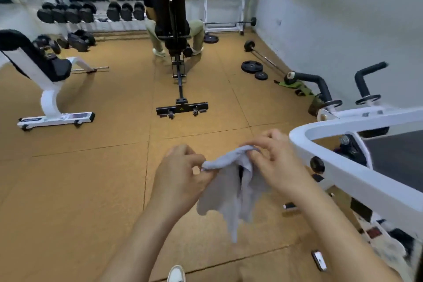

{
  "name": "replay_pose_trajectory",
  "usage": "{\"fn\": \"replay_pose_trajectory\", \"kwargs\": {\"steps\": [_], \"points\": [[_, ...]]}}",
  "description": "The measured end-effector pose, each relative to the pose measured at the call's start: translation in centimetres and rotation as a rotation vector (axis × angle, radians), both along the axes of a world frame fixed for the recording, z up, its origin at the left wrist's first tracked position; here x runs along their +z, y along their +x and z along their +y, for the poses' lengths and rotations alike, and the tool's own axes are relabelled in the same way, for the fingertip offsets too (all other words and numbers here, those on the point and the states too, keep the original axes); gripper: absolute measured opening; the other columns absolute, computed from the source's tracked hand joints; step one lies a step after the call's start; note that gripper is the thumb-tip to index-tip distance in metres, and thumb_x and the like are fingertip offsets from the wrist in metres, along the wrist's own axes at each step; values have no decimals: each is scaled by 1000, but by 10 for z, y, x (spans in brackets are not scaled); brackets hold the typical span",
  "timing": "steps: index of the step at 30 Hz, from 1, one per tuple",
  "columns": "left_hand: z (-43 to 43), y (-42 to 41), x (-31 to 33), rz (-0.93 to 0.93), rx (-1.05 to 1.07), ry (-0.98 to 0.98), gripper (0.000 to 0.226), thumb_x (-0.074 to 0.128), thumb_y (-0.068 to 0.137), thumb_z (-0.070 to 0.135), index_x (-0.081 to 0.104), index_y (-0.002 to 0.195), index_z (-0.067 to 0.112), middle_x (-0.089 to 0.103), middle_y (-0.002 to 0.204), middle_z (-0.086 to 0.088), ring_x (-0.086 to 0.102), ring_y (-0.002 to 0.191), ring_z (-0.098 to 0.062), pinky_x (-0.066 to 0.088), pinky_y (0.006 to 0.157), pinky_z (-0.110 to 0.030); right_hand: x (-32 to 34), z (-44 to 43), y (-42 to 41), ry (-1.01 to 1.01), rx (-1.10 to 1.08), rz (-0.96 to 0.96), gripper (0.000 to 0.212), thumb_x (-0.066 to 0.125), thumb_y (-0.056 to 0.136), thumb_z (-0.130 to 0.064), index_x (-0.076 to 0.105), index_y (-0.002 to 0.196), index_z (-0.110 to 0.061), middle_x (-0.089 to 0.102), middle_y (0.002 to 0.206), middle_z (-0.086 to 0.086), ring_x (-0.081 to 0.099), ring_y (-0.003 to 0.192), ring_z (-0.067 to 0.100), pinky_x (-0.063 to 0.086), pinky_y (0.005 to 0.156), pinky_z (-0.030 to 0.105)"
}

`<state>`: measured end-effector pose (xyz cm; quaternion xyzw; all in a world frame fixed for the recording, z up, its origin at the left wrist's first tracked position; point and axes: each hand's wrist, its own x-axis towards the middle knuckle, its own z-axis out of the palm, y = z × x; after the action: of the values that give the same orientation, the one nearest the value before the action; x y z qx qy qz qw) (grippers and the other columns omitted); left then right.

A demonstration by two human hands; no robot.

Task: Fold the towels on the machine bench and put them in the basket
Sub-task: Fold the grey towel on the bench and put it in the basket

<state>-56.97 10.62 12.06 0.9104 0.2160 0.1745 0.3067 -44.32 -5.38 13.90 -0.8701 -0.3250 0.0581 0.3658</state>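
Toe of a white shoe (176,273) is showing at the bottom edge, and a small dark device (318,260), perhaps a phone, is lying on the floor off to the right. Above the tan floor (91,178) both hands are holding a grey towel (229,192) up in the air, clear of any bench. Left hand (183,174) is pinching one end of the upper edge between thumb and forefinger; right hand (274,162) is pinching the bunched other end, remaining fingers loosely curled. That upper edge is running left to right between the two pinches, rising slightly toward the right hand, short and crumpled; the rest is hanging in loose folds, lowest tip trailing below and between the wrists. Hands are sitting close together, so the next move is probably drawing them apart along that edge to spread the cloth. White machine frame (343,167) is curving past just beside the right hand, apart from the towel. Basket not in view. Farther off: white bench (45,80) at left, black adjustable bench (174,18) with a person sitting on it, weight plates (251,67) near the wall, dumbbell rack (80,11) at the back
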Motion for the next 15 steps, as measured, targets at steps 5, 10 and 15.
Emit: {"fn": "replay_pose_trajectory", "kwargs": {"steps": [5, 10, 15], "points": [[57, 77, 40, -41, -362, -427, 37, 64, 81, 27, 42, 56, 10, 38, 54, 5, 34, 50, -11, 27, 49, -26, 42, 47, 53, 9, -183, 163, 23, 50, 98, -28, 70, 88, -30, 64, 64, -6, 58, 60, 8, 43, 54, 25], [78, 153, 62, 119, -637, -746, 17, 68, 88, 24, 55, 97, 32, 53, 64, -7, 42, 53, -17, 32, 51, -28, 64, 70, 103, 459, -369, 658, 23, 46, 100, -17, 66, 94, -7, 70, 92, 18, 70, 76, 30, 53, 53, 26], [48, 216, 58, 206, -935, -814, 47, 64, 92, 23, 43, 129, 42, 59, 74, 12, 51, 62, -8, 43, 62, -22, 64, 65, 163, 555, -483, 529, 10, 65, 89, -14, 66, 97, -8, 62, 69, 0, 58, 63, 17, 48, 53, 24]]}}
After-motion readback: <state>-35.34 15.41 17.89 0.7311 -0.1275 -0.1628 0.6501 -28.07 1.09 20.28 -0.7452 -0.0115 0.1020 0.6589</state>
